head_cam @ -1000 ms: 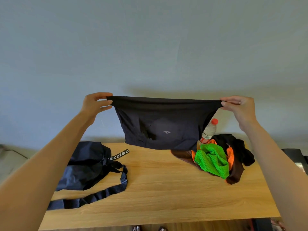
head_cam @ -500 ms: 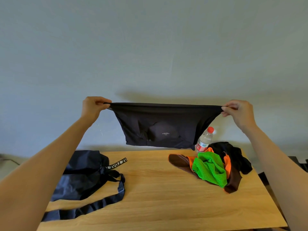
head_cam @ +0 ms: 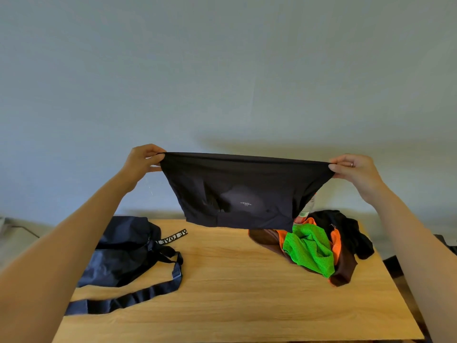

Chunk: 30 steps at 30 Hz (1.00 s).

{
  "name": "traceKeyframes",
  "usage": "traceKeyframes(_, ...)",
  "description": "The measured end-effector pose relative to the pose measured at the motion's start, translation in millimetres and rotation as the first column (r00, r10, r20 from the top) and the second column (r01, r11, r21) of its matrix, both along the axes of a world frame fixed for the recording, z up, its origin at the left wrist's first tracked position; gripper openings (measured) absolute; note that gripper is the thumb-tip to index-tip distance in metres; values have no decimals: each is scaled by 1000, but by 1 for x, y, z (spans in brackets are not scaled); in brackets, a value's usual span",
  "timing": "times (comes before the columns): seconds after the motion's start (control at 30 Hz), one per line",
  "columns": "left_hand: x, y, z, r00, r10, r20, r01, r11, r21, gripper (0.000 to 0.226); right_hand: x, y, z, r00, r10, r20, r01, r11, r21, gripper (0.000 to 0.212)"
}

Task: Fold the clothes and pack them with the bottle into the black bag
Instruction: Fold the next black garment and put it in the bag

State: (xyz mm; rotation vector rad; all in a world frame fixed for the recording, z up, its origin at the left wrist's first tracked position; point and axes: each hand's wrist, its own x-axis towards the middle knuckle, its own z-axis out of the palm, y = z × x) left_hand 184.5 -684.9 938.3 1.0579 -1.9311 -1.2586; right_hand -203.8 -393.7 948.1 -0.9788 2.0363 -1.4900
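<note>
Two hands hold one dark garment (head_cam: 243, 194) stretched in the air above the far edge of the worktop (head_cam: 235, 288); left hand (head_cam: 142, 160) and right hand (head_cam: 356, 169) each pinch a top corner, fingers curled round the hem. Nearest, left of the garment, lies the black bag (head_cam: 118, 253) — slumped, its strap trailing across the wood. Right of the garment sits a heap of clothes (head_cam: 319, 246), green mesh on top. The bottle (head_cam: 306, 210) stands just behind that heap, half hidden by the hanging cloth. Lowered carelessly, the garment could brush the bottle and tip it — or land on the unfolded heap; the strap also crowds the folding space.
</note>
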Motion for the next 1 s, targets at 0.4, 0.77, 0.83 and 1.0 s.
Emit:
traceKeyframes(0.4, 27, 27, -9, 1000, 17, -25, -17, 999, -30, 16, 5, 5, -3, 987, 59, -149, -45, 995, 90, 18)
traceKeyframes(0.77, 63, 48, -8, 999, -11, -51, 12, 999, 33, 14, 56, 39, -7, 999, -23, 36, 24, 999, -21, 21)
traceKeyframes(0.83, 71, 52, -8, 999, -20, -50, 23, 999, 49, 11, 67, 46, -7, 1000, -27, 14, 28, 999, -16, 22)
traceKeyframes(1.0, 91, 65, -7, 999, -49, -24, 51, 996, 69, 11, 89, 69, -5, 999, -38, -39, 38, 999, -4, 23)
